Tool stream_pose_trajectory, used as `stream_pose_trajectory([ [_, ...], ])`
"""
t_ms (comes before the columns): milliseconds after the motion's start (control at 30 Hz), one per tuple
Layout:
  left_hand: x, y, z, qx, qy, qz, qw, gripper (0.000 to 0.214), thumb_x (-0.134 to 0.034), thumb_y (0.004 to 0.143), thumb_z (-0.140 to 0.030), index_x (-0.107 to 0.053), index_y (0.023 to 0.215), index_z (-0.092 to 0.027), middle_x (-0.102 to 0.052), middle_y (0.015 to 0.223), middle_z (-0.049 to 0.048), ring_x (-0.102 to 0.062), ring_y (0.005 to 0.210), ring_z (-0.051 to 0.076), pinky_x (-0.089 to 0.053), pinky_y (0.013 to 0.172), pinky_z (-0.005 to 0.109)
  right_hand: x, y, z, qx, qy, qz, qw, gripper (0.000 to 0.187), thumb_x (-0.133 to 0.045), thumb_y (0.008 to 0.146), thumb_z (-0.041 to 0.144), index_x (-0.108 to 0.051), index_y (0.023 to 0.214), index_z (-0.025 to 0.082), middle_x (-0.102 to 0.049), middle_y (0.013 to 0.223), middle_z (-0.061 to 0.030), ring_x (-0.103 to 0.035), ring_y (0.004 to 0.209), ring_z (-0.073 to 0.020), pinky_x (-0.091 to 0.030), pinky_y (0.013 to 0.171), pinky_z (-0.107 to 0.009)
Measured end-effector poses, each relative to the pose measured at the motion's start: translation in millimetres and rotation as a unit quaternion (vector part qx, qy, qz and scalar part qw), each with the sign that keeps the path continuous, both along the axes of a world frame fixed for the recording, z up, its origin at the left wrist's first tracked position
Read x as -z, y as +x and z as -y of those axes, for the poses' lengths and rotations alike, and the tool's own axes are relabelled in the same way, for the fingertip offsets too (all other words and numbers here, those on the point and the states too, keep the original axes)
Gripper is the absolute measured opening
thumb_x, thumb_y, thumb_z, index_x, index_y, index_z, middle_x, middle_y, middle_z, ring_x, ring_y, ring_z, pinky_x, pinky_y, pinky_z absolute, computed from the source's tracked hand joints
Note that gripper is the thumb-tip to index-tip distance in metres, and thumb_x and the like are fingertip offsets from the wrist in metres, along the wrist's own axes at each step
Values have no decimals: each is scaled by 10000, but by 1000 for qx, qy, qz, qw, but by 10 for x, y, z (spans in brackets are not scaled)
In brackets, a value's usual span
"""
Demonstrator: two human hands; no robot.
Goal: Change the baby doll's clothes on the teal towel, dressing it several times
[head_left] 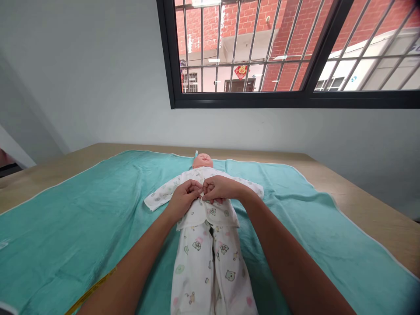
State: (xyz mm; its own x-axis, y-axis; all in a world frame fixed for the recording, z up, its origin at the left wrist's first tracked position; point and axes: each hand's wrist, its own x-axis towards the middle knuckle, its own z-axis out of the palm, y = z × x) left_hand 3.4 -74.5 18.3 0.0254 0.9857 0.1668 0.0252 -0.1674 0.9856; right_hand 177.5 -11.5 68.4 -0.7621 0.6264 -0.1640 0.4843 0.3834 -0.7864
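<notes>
A baby doll [203, 160] lies on its back, head toward the wall, on a turquoise blanket [98, 201]. It wears a white printed baby jacket [226, 212] with long sleeves spread out to both sides, and matching printed trousers [193, 267]. My left hand [184, 197] pinches the jacket's front edge at the chest. Right beside it, my right hand [220, 188] is closed on the other front edge, fingertips almost meeting the left ones. Whatever fastener lies between the fingertips is hidden. Below the hands, the jacket's front edges part slightly near the hem.
The blanket covers most of a wooden table [364, 205], whose far edge meets a pale wall [131, 122]. A yellow measuring tape [90, 291] lies partly under my left forearm. Above the table is a black-framed window [239, 101] with metal bars.
</notes>
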Motion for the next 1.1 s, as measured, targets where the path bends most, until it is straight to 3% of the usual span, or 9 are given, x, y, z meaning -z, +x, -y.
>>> stream_pose_trajectory([
  [200, -43, 12, 33, 1, -7, 16, 1000, 280, -686, 714, -363, -623, 925, -192, -629, 739, -10, -563, 686, 129, -415, 627, 233, 36, -2, -22, 28, 8, -42, 999, 196, -716, 637, 352, -618, 720, 204, -610, 629, 45, -494, 503, -88, -386, 489, -224],
  [500, -5, -4, -1, 5, 23, -23, 999, 259, -622, 771, -375, -589, 947, -189, -569, 728, -24, -497, 666, 113, -374, 607, 224, 79, -62, -16, 59, 123, -53, 989, 254, -741, 611, 424, -630, 662, 201, -585, 666, 48, -488, 655, -109, -351, 566, -226],
  [700, 28, 81, 1, -32, 20, 18, 999, 260, -621, 774, -341, -544, 975, -194, -559, 690, -37, -503, 635, 103, -380, 606, 218, 15, -42, -31, 27, 144, 13, 989, 202, -710, 622, 374, -612, 694, 213, -594, 690, 35, -488, 646, -122, -326, 523, -234],
  [900, 3, 92, 12, -33, 7, 22, 999, 315, -670, 742, -368, -560, 977, -190, -617, 734, -15, -556, 688, 124, -414, 655, 236, 16, -36, -12, 6, 214, 54, 975, 103, -640, 646, 298, -583, 670, 215, -593, 673, 12, -464, 589, -128, -295, 475, -259],
  [1100, -23, 56, 16, -28, 20, -42, 999, 314, -654, 759, -423, -602, 955, -185, -621, 772, 4, -561, 714, 140, -410, 631, 237, 17, -60, -7, 24, 180, 38, 983, 103, -640, 649, 308, -633, 710, 225, -630, 706, 10, -512, 634, -138, -342, 507, -250],
])
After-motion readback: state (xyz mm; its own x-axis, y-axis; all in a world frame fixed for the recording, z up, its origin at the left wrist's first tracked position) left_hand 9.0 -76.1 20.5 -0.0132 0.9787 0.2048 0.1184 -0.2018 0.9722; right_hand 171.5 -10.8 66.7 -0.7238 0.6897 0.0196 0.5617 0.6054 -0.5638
